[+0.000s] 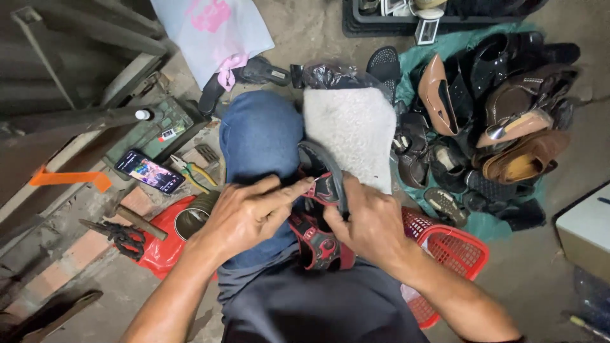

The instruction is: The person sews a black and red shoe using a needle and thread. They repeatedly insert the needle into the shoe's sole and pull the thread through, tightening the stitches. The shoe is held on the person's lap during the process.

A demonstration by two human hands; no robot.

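Centrally, the left hand (244, 213) pinches toward the red-and-black sandal (318, 225) on the lap; the sandal's long axis runs away from the body; the right hand (368, 222) grips its grey strap (330, 168) from the right.

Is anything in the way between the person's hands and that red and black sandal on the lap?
Nothing visible is. The left hand and the right hand both already touch the red and black sandal, which lies on the lap. The left fingers pinch something thin at its grey strap, too small to identify.
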